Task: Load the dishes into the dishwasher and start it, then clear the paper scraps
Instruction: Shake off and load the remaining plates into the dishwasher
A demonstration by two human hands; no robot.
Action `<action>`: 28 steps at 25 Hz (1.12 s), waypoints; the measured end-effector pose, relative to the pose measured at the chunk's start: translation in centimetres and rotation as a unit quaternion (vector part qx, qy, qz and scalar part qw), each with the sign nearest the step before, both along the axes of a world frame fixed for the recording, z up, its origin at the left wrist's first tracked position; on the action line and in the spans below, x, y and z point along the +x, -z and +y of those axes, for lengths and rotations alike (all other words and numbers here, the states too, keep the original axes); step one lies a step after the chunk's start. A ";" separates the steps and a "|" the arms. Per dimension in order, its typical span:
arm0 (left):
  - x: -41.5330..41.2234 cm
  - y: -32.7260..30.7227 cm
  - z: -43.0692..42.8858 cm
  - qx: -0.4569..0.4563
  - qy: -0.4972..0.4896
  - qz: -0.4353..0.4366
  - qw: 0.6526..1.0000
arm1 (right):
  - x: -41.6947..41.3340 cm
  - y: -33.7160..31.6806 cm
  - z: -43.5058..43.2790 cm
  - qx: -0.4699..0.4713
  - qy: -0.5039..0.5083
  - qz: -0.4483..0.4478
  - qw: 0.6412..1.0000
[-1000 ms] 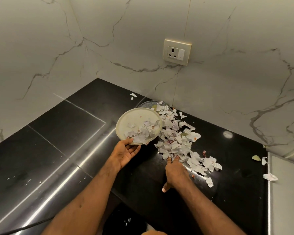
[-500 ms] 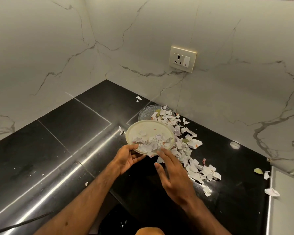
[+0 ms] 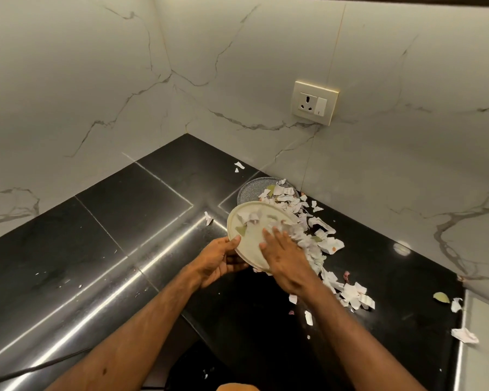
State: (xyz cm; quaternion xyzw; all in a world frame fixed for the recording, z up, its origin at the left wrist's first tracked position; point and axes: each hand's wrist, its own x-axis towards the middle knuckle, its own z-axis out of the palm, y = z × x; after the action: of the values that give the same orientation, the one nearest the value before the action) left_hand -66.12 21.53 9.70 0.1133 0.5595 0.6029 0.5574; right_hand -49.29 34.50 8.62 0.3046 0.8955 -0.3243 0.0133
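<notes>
Marble walls meet in a corner above a glossy black counter (image 3: 96,249). Left hand (image 3: 218,261) grips rim of tilted cream plate (image 3: 249,241). Right hand (image 3: 285,258) lies on it, fingers spread flat. Paper scraps (image 3: 326,244) on plate and counter beside it. Socket (image 3: 315,103) on right wall.

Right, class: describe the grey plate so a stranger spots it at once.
Find the cream wall socket, then look below and slightly left on the black stone counter. There lies a grey speckled round plate, partly under torn white paper scraps. Unlike the cream round plate in front, it lies flat, unheld.
</notes>
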 end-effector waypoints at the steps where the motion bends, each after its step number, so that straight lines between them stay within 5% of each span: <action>1: -0.3 -0.1 -0.1 -0.010 -0.004 0.014 1.000 | -0.1 0.2 0.8 -0.016 0.050 0.018 0.998; 5: -1.0 -0.4 0.1 -0.027 0.004 0.056 0.998 | -1.8 -0.5 0.0 -0.088 0.023 0.155 0.984; 9: -0.5 -0.7 1.2 -0.033 0.030 0.093 0.995 | -4.1 0.2 -2.1 -0.110 -0.038 0.174 0.978; 12: -0.3 -1.3 1.6 -0.041 0.045 0.112 0.992 | -4.4 1.6 -0.1 -0.071 0.061 0.143 0.985; 16: -0.2 -1.4 2.0 -0.054 0.038 0.142 0.988 | -2.9 2.1 2.9 -0.151 0.265 0.110 0.946; 18: 0.3 -0.9 2.4 -0.066 0.025 0.159 0.985 | -2.3 1.5 3.2 -0.152 0.287 0.096 0.941; 24: 1.4 -0.7 4.7 -0.057 -0.074 0.168 0.981 | -0.9 2.0 -0.2 -0.108 0.005 0.188 0.976; 28: 0.2 -1.0 4.1 -0.071 -0.131 0.188 0.971 | 1.6 3.7 1.5 -0.102 0.015 0.184 0.977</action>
State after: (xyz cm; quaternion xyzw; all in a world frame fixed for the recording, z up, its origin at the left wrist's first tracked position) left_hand -65.89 25.62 10.73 0.1105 0.7053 0.5976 0.3651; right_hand -47.66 36.00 4.95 0.2501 0.8402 -0.4644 -0.1259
